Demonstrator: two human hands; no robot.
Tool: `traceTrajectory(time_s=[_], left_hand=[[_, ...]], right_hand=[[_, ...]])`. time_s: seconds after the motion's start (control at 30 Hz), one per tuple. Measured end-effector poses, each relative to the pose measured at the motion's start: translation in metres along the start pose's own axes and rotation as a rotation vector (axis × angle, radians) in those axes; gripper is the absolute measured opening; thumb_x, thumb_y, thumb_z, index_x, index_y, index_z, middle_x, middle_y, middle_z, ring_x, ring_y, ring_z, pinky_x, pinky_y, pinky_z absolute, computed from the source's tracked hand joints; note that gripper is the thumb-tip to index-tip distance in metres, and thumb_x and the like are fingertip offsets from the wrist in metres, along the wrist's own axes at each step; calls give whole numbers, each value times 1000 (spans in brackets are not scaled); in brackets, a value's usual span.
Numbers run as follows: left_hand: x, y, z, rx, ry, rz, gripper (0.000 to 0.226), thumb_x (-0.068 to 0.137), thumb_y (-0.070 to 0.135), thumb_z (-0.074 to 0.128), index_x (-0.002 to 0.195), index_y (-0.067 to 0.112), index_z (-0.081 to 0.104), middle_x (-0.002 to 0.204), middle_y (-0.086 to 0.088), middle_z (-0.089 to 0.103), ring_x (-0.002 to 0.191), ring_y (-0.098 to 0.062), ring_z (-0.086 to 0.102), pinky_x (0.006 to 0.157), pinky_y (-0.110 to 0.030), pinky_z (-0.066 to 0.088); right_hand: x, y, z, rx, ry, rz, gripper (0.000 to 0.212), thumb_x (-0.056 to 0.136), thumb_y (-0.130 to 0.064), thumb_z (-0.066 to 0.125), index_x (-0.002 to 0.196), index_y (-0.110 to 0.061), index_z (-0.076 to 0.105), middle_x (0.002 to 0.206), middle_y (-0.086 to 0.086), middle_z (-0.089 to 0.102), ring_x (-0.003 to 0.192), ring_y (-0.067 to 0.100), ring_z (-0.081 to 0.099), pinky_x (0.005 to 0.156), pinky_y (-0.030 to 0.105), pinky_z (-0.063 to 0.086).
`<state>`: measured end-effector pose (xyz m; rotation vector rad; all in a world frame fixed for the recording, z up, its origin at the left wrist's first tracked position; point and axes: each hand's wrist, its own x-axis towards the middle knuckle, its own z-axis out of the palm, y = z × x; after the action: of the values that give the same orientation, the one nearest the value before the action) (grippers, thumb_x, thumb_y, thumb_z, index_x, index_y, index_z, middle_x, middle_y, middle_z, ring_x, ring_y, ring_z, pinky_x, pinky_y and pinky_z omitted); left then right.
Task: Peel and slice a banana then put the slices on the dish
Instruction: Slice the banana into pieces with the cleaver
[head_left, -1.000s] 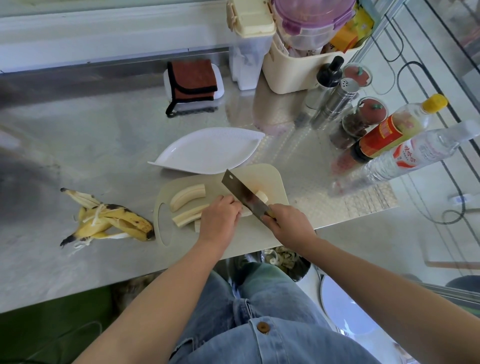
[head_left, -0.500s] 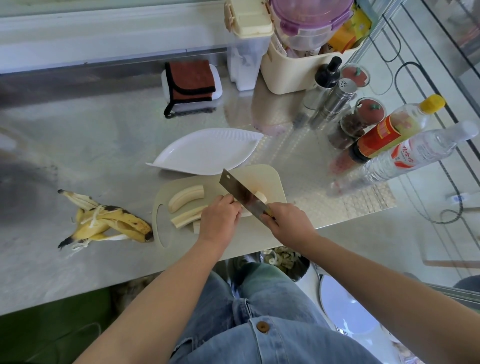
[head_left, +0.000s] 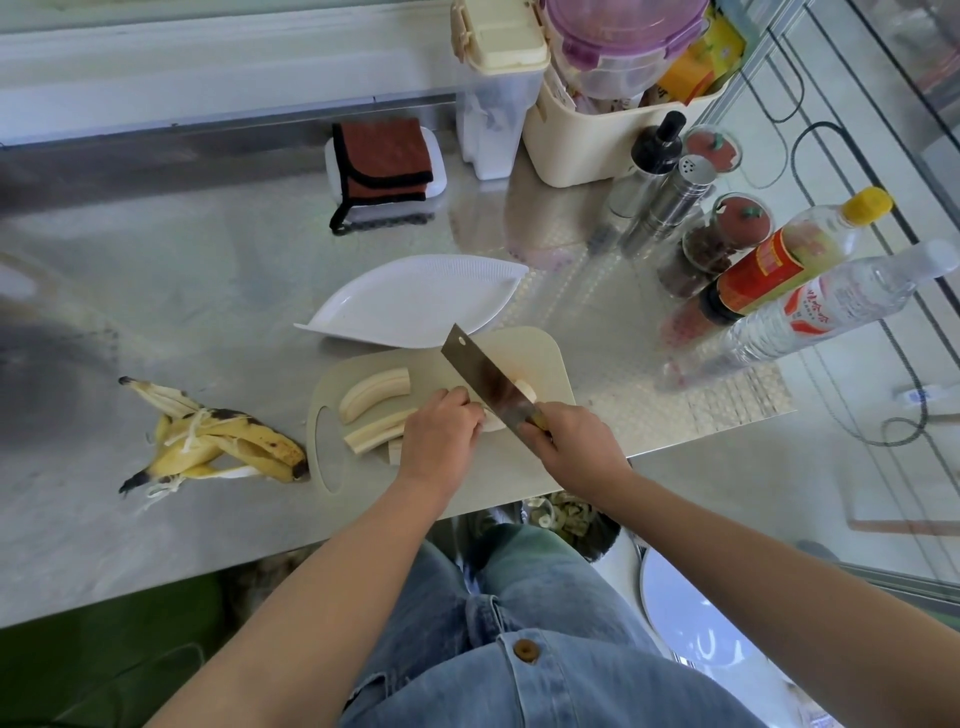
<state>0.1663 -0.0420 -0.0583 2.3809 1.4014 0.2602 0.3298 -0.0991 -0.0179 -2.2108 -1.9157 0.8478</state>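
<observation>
The left hand (head_left: 441, 436) curls over a pale peeled banana piece (head_left: 523, 391) and holds it down on the beige plastic cutting board (head_left: 543, 353). The right hand (head_left: 571, 441) grips a flat steel knife (head_left: 485, 379). The piece lies between both hands. Its long way runs left to right, across the blade. The white leaf-shaped dish (head_left: 415, 306) sits just behind the board.

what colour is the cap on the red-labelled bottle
Yellow: the round cap of the red-labelled clear bottle, head view.
</observation>
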Motion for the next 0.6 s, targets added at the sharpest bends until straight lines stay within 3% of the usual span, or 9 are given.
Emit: traceTrajectory(time_s=[0.27,0.4,0.6], left_hand=[[1,-1,0,9,-20,9,8,76,9,75,72,13,70,75,0,61,73,-22,54,49,-29,37],[2,-1,1,16,-19,6,14,68,8,80,65,14,69,69,1,58,68,-22,54,47,-26,31],[3,-3,4,10,-6,11,14,68,10,81,65,17,69,69,2,59,68,-22,55,45,-25,34]], right_hand=[[3,2,-1,-62,-51,-4,25,97,-31,46,78,-14,46,74,0,49,67,21,46,57,31,34],[6,2,0,-87,-61,-10,24,98,-31,44,81,-15,45,76,0,49,69,21,46,59,31,34],[8,6,16,-95,-54,6,24,99,-33,42,90,-12,50,86,5,56,78,28,56,60,33,39]])
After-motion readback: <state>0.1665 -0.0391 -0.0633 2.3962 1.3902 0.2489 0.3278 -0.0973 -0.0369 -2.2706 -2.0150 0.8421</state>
